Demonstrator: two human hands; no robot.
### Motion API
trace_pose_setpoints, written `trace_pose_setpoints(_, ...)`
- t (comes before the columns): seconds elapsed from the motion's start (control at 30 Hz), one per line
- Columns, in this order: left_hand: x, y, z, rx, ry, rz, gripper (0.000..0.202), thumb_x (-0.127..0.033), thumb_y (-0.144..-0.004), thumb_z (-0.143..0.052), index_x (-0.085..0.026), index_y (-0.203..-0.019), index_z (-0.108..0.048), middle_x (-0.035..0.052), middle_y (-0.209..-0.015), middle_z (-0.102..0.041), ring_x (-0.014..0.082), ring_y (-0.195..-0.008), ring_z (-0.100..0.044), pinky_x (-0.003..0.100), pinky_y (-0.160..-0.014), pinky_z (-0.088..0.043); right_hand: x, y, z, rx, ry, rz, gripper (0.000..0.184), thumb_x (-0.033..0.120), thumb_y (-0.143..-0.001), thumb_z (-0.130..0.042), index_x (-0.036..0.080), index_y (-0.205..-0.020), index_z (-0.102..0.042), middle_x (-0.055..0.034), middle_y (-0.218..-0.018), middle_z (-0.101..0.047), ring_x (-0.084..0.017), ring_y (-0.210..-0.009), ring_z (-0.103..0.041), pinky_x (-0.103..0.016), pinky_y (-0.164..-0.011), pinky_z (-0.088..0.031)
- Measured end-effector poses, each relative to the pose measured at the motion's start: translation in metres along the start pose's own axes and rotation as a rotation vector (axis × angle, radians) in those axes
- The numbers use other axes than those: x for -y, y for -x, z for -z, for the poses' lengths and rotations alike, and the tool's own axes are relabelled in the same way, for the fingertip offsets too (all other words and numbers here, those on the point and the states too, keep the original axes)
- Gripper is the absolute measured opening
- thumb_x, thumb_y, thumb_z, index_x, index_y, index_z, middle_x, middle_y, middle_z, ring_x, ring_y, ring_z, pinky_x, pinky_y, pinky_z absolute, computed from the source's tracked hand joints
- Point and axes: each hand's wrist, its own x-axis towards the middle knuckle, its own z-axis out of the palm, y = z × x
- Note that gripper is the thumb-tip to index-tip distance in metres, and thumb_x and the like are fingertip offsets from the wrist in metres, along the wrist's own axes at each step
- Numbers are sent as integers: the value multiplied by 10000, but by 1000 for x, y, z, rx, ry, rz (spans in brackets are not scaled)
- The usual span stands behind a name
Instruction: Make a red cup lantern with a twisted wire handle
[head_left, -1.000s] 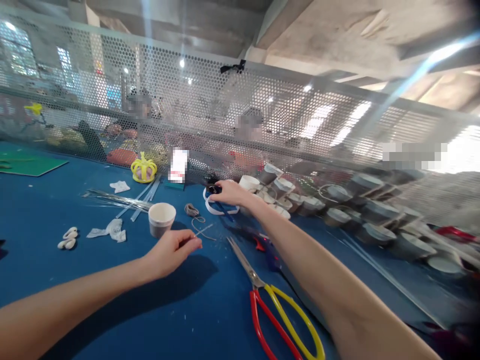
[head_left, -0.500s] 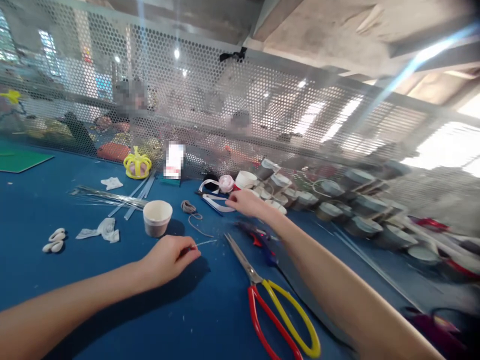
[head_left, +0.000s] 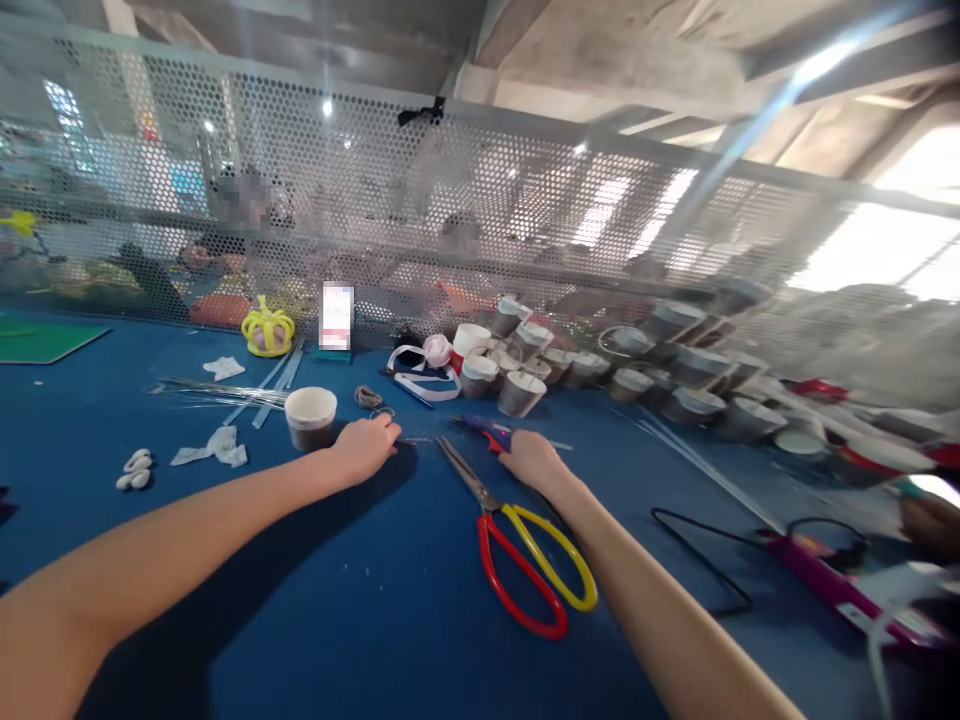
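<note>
My left hand is closed in a pinch just right of the small pale cup. A thin, light strand sticks out to the right from its fingertips. Behind those fingers lies a bundle of grey cord. My right hand is wrapped round the handle of a blue glue gun with a red trigger, its nozzle pointing left. Between my hands, large scissors with one red and one yellow handle lie on the blue table, blades slightly apart.
Many grey-white cups are piled at the right back. A phone stands by the perforated screen, near a yellow crown-like piece. Clear strips and white bows lie left. A purple power strip sits at right.
My right hand has come back from the white ribbon near the cups and now grips the glue gun. The left hand has shifted up beside the cup, still pinching the strand.
</note>
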Motion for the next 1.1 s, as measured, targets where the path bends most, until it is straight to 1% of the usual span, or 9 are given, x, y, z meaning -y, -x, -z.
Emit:
trace_pose_setpoints(0.17, -2, -18, -9, -7, 45, -7, 187, -206, -829, -410, -145, -904, -570, 115, -993, -537, 233, -846, -588, 322, -678, -447, -4, 0, 6, -127, -333, -66, 165, 134, -685, -593, 94, -843, -564, -114, -752, -623, -248, -801, -605, -288, -635, -451)
trace_pose_setpoints(0.3, -3, -9, -10, -20, 150, -2, 191, -181, -839, -357, -115, -906, -524, 161, -1021, -527, 232, -813, -589, 343, -676, -429, 3, 14, 17, -180, -689, -18, 91, 116, -705, -503, 137, -794, -505, -28, -634, -590, -136, -571, -589, -225, -527, -453)
trace_pose_setpoints(0.4, -5, 5, -3, -22, 293, 18, 157, -183, -840, -348, -129, -881, -490, 109, -863, -589, 187, -737, -584, 300, -641, -420, 14, 32, 28, -127, -916, 57, 26, 168, -729, -490, 160, -708, -476, 17, -561, -549, -84, -489, -542, -199, -511, -466)
trace_pose_setpoints(0.53, -14, 31, 18, -5, 560, 47, 207, -282, -873, -276, -157, -836, -437, -3, -640, -560, 81, -511, -482, 192, -483, -360, 30, 63, 38, -29, -1162, 199, 149, 279, -695, -575, 146, -657, -520, 29, -510, -525, -63, -429, -480, -175, -422, -407)
trace_pose_setpoints(0.6, -20, 45, 28, 11, 1072, 124, 228, -364, -844, -352, -153, -822, -436, -31, -599, -497, 50, -429, -364, 177, -423, -280, 37, 79, 39, -12, -1261, 270, 187, 303, -663, -621, 125, -660, -566, 6, -524, -558, -64, -426, -480, -171, -393, -374)
trace_pose_setpoints(0.67, -25, 56, 34, 41, 1356, 156, 262, -397, -807, -429, -141, -840, -476, -52, -573, -435, 33, -413, -291, 175, -409, -214, 42, 92, 36, -7, -1296, 335, 202, 307, -679, -615, 117, -747, -612, 4, -532, -570, -69, -428, -482, -178, -396, -376)
trace_pose_setpoints(0.77, -30, 65, 35, 130, 1509, 200, 367, -461, -802, -418, -128, -905, -534, -44, -591, -417, 27, -422, -243, 192, -416, -156, 44, 104, 28, -47, -1242, 385, 193, 311, -686, -619, 121, -720, -618, 8, -508, -555, -77, -416, -471, -196, -394, -384)
trace_pose_setpoints(0.87, -31, 66, 34, 134, 1645, 222, 389, -471, -792, -440, -135, -947, -560, -50, -596, -374, 27, -432, -198, 208, -424, -117, 42, 110, 24, -133, -1181, 380, 207, 334, -687, -623, 136, -747, -607, 10, -507, -550, -93, -427, -479, -207, -392, -392)
trace_pose_setpoints(1.1, -30, 65, 34, 27, 1614, 278, 331, -387, -761, -516, -92, -870, -618, -46, -523, -393, 57, -479, -337, 226, -504, -258, 41, 120, 24, -218, -925, 328, 215, 377, -696, -593, 173, -634, -570, 24, -452, -515, -113, -424, -495, -231, -435, -410)
